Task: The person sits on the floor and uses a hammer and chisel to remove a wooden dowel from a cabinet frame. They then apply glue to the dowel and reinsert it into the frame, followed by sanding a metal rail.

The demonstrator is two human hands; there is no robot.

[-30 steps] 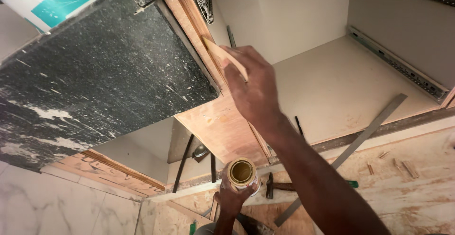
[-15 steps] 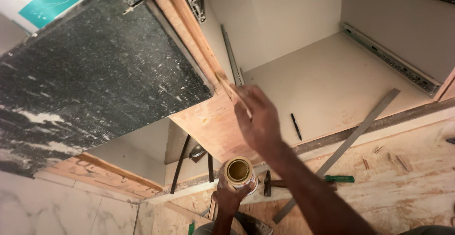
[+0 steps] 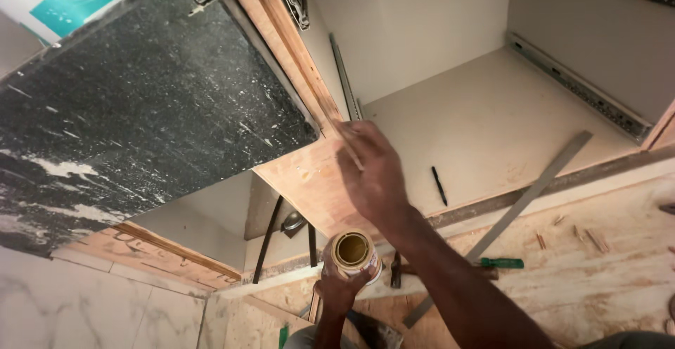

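My right hand is raised in front of the wooden cabinet side panel, pinching a thin wooden stick whose tip touches the panel's front edge strip. Below it, my left hand grips an open round tin of yellowish adhesive, its mouth facing up at me. A black speckled stone countertop overhangs the panel at the left.
Inside the open white cabinet lie a black pen and metal drawer slides. A long metal straightedge, a green-handled screwdriver, a hammer and wood splinters lie on the plywood floor. Marble tile lies bottom left.
My right hand with the stick has moved down along the panel's edge strip, toward the tin. The left hand keeps the tin in about the same spot.
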